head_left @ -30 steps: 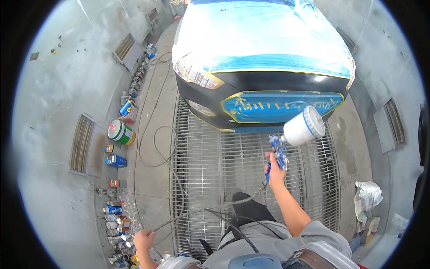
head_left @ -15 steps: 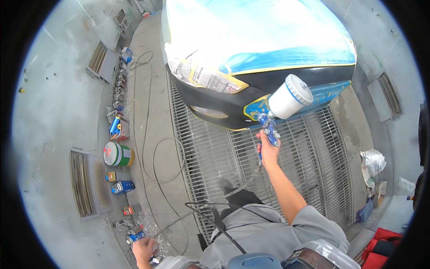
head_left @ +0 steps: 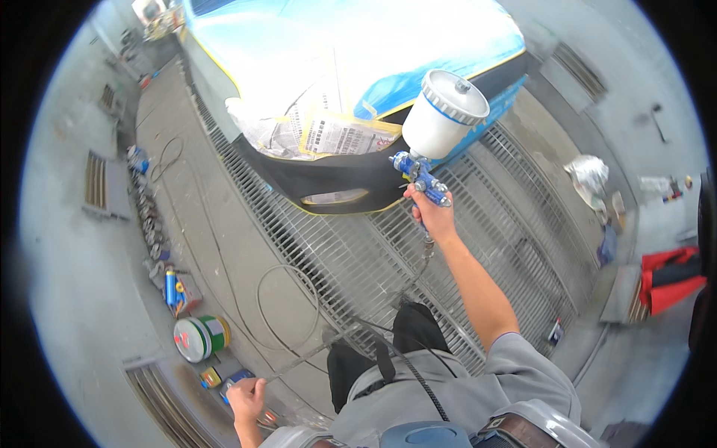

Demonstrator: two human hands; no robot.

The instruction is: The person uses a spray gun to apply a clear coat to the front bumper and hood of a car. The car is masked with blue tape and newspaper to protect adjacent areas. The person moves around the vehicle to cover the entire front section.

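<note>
My right hand (head_left: 432, 215) grips a blue spray gun (head_left: 420, 176) with a white cup (head_left: 444, 116) on top, held up close to the dark front bumper (head_left: 336, 183) of a car. Blue film (head_left: 388, 52) and taped newspaper (head_left: 328, 134) cover the car's bonnet and headlamp. Low at the left, my left hand (head_left: 246, 397) is closed around the air hose (head_left: 299, 358), which runs across the floor and up to the gun.
A metal floor grate (head_left: 478, 246) lies under the car and my feet. Paint tins, including a green and white one (head_left: 200, 337), and spray cans (head_left: 173, 287) line the left wall. Loose hose loops (head_left: 287, 306) lie on the concrete. Red cloth (head_left: 668, 276) and rags sit at the right.
The view has swung so the car sits further left and closer. My right hand has brought the spray gun toward the bumper's corner. My left hand still holds the hose.
</note>
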